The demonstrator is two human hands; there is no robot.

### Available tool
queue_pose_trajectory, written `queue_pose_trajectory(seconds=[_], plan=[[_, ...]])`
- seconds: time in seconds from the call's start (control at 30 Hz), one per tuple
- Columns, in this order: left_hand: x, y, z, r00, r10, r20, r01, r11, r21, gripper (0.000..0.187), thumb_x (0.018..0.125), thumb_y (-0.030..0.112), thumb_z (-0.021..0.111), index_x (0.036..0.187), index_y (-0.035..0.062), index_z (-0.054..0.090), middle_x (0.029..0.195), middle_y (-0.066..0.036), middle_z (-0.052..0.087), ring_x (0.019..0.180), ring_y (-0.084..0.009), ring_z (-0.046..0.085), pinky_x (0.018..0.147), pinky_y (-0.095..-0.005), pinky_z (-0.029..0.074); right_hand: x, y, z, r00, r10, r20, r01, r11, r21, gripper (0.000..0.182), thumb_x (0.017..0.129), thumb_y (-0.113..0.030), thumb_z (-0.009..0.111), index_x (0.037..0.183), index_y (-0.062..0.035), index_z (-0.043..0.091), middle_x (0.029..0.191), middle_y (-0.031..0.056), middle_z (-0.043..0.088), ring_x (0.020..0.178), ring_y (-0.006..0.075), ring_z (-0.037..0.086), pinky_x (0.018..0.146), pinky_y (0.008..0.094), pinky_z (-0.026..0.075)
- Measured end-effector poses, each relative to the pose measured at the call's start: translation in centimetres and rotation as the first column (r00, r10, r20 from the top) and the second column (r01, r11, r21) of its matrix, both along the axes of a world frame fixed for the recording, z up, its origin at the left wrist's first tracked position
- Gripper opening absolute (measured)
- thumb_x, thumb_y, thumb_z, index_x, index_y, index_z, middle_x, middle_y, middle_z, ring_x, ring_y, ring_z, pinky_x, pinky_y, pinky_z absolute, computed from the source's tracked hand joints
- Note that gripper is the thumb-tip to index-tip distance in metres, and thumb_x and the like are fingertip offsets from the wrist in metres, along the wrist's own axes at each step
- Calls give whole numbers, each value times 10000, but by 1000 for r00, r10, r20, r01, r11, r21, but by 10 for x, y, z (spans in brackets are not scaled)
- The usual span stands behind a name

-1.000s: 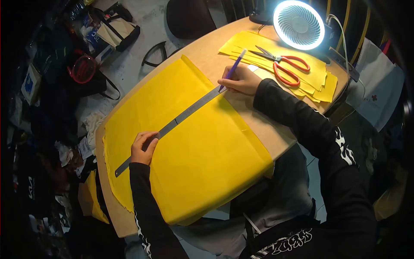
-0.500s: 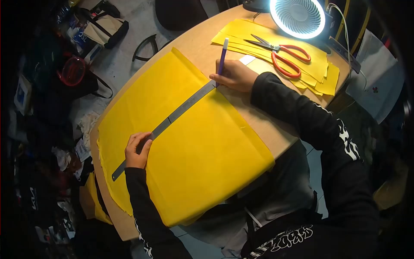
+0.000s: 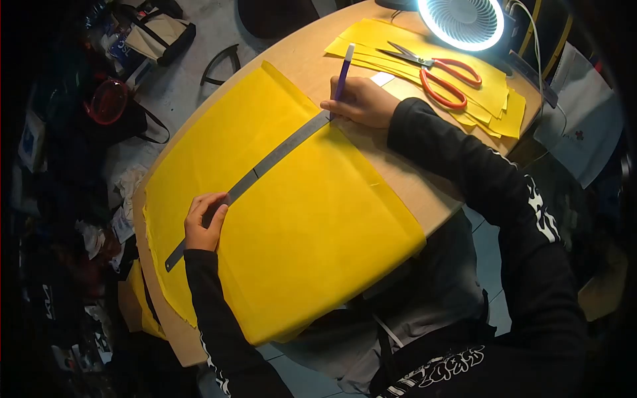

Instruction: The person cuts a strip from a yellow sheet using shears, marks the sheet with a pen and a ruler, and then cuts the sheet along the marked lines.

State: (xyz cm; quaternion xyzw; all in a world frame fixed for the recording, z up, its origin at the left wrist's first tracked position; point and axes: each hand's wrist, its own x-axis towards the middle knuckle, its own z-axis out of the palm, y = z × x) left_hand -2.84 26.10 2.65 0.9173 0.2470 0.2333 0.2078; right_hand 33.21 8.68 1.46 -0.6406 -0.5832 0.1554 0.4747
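Observation:
A large yellow sheet point(image 3: 318, 219) lies on the wooden table point(image 3: 434, 209), with a long metal ruler point(image 3: 282, 151) running diagonally across it. My left hand point(image 3: 206, 222) is on the ruler's lower part, fingers and thumb closed around its edges. In my right hand point(image 3: 363, 101) is a purple marker point(image 3: 343, 78) with a white end, held upright. Its lower end is at the ruler's upper right end, near the sheet's edge, and the tip is hard to make out.
Scissors with red handles point(image 3: 443, 83) rest on a stack of yellow pieces point(image 3: 488, 99) at the back right. A lit round fan point(image 3: 462, 23) stands behind them. Bags point(image 3: 156, 40) and a red round object point(image 3: 107, 102) are on the floor at left.
The view has shifted slightly, so sheet and ruler appear a little higher and further left. Both hands keep about the same places on the ruler, and the marker is still held.

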Motion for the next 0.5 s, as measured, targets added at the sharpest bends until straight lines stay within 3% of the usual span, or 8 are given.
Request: queue_pose_trajectory(seconds=[0.23, 0.33, 0.5], plan=[[-1, 2, -1, 1000, -25, -14, 25, 1000, -11, 219, 853, 104, 643, 1056, 23, 655, 1068, -110, 615, 1018, -227, 582, 911, -305, 442, 1, 1, -1, 998, -44, 50, 45, 999, -5, 310, 899, -298, 637, 858, 7, 606, 739, 132, 659, 642, 222, 627, 634, 294, 488], [0, 0, 0, 1000, -9, -20, 8, 999, -31, 217, 855, 102, 641, 1056, 21, 655, 1066, -107, 613, 1012, -224, 582, 909, -301, 443, 2, 3, -4, 1000, -15, 2, 15, 1000, -5, 282, 921, -255, 616, 790, -29, 511, 691, 79, 609, 613, 133, 583, 580, 247, 450], [0, 2, -1, 1000, -17, -4, 17, 1000, -17, 208, 848, 111, 644, 1040, 33, 664, 1055, -100, 623, 995, -232, 596, 895, -305, 454, 0, -1, 2, 1000, 19, 1, -19, 1000, -18, 279, 923, -256, 615, 794, -33, 508, 682, 57, 595, 605, 104, 555, 561, 237, 432]])
